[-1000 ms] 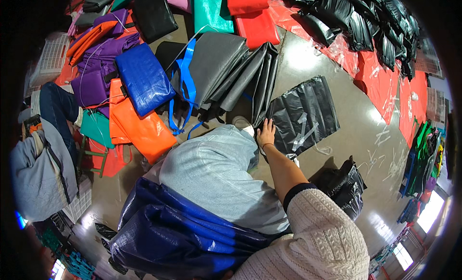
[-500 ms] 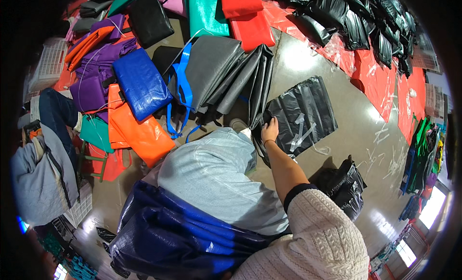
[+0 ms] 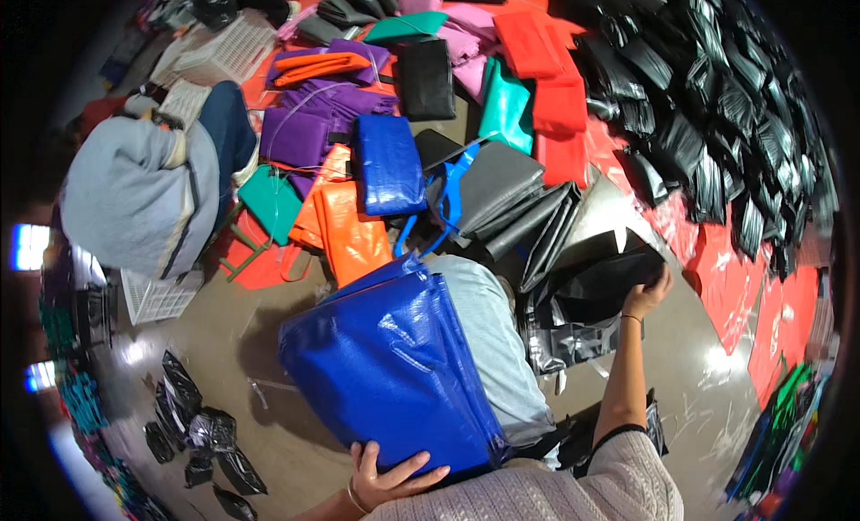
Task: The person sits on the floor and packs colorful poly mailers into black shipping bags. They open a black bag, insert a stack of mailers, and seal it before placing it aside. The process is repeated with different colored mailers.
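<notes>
Left hand (image 3: 390, 476), six o'clock, spread, braces blue bundle (image 3: 385, 360), apparently against slipping; right hand (image 3: 647, 293), three o'clock, grips edge of black bag (image 3: 609, 277), apparently keeping it open.

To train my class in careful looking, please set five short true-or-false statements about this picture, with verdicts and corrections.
1. The left hand touches the large blue bundle. True.
2. The right hand holds a red sheet. False: it holds black plastic by its edge.
3. Heaped black packages lie toward the upper right. True.
4. The small blue folded piece lies left of the purple fabric. False: it lies right of the purple fabric.
5. A dark band circles the right wrist. True.
</notes>
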Demonstrator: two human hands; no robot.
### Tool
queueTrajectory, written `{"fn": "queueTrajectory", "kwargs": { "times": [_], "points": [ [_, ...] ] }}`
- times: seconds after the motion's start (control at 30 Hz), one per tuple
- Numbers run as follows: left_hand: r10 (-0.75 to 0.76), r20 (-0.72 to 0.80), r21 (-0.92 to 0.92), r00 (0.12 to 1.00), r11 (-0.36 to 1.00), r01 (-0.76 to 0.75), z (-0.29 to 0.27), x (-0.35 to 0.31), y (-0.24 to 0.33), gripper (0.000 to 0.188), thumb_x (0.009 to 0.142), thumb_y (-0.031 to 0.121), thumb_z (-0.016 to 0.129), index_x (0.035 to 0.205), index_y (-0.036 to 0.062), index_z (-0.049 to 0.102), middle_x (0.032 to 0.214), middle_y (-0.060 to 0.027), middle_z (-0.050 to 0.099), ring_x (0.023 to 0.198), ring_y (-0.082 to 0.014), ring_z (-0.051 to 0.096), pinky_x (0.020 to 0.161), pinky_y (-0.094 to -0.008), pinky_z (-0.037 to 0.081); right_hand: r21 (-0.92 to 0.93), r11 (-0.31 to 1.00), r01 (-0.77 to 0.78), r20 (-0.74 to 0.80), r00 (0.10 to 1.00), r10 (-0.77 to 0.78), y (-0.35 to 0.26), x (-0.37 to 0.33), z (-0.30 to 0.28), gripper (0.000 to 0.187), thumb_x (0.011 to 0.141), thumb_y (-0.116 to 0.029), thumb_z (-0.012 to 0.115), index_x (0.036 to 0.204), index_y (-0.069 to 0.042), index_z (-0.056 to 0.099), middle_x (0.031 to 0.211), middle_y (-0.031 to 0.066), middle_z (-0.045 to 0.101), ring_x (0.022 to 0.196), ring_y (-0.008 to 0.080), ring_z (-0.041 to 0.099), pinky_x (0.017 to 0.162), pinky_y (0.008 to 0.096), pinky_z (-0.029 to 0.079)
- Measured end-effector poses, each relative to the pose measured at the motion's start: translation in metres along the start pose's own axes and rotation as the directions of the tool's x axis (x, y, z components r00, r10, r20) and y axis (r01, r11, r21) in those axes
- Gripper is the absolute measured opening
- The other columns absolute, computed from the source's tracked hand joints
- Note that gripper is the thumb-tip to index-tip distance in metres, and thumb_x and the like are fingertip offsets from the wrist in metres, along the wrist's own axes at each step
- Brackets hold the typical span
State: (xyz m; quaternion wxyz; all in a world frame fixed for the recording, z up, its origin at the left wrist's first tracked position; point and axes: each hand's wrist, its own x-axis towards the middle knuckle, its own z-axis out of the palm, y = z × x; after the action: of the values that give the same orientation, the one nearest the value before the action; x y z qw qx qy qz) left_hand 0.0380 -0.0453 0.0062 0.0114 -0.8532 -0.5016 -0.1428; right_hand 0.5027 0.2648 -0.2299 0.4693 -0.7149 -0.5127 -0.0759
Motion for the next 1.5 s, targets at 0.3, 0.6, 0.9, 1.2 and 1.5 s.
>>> {"fn": "queueTrajectory", "kwargs": {
  "times": [0.3, 0.6, 0.9, 1.2, 1.5],
  "points": [
    [-0.418, -0.368, -0.596, 0.830, 0.791, 0.134, -0.081, 0.090, -0.075, 0.023, 0.080, 0.003, 0.065, 0.103, 0.0036, 0.069, 0.111, -0.0170, 0.061, 0.105, -0.0281, 0.062, 0.094, -0.0376, 0.048, 0.335, 0.751, 0.568, 0.120, 0.765, -0.632, -0.293, 0.094, 0.009, 0.063, 0.067, 0.012, 0.047, 0.128, -0.002, 0.054, 0.122, 0.0188, 0.056, 0.115, 0.0382, 0.054, 0.099, 0.0423, 0.045],
    [-0.330, -0.371, -0.261, 0.868, 0.934, 0.244, -0.098, 0.218, -0.189, 0.063, 0.077, 0.015, 0.071, 0.135, 0.0064, 0.048, 0.131, -0.0225, 0.048, 0.117, -0.0407, 0.051, 0.102, -0.0463, 0.041, 0.701, 0.274, 0.658, 0.080, 0.309, -0.948, -0.494, 0.044, 0.022, 0.057, 0.072, 0.002, 0.058, 0.128, 0.000, 0.051, 0.124, 0.0153, 0.054, 0.093, 0.0331, 0.064, 0.077, 0.0394, 0.053],
    [-0.415, -0.440, 0.147, 0.797, 0.842, 0.519, -0.028, 0.220, -0.279, 0.017, 0.073, 0.005, 0.062, 0.086, 0.0106, 0.072, 0.088, -0.0080, 0.066, 0.084, -0.0289, 0.066, 0.072, -0.0412, 0.054, 0.754, 0.397, 0.523, 0.144, 0.458, -0.877, -0.510, -0.005, 0.068, 0.053, 0.070, 0.007, 0.053, 0.122, -0.003, 0.050, 0.118, 0.0183, 0.054, 0.094, 0.0393, 0.061, 0.076, 0.0445, 0.051],
    [-0.571, -0.311, 0.184, 0.760, 0.748, 0.637, 0.014, 0.199, -0.313, 0.011, 0.077, 0.007, 0.060, 0.082, 0.0072, 0.069, 0.087, -0.0145, 0.064, 0.083, -0.0336, 0.066, 0.073, -0.0431, 0.055, 0.211, 0.966, 0.149, 0.767, 0.588, -0.258, -0.444, -0.003, 0.171, 0.024, 0.073, -0.015, 0.060, 0.094, -0.010, 0.071, 0.097, 0.0198, 0.069, 0.092, 0.0365, 0.066, 0.082, 0.0425, 0.053],
    [-0.626, -0.299, 0.098, 0.720, 0.730, 0.676, 0.040, 0.173, -0.319, 0.013, 0.082, 0.010, 0.056, 0.083, 0.0065, 0.068, 0.094, -0.0174, 0.062, 0.077, -0.0368, 0.067, 0.069, -0.0458, 0.055, -0.125, 0.942, 0.313, 0.854, 0.517, -0.058, -0.397, -0.008, 0.184, 0.039, 0.080, -0.022, 0.063, 0.116, -0.007, 0.058, 0.116, 0.0254, 0.059, 0.102, 0.0409, 0.064, 0.089, 0.0464, 0.052]
  ]
}}
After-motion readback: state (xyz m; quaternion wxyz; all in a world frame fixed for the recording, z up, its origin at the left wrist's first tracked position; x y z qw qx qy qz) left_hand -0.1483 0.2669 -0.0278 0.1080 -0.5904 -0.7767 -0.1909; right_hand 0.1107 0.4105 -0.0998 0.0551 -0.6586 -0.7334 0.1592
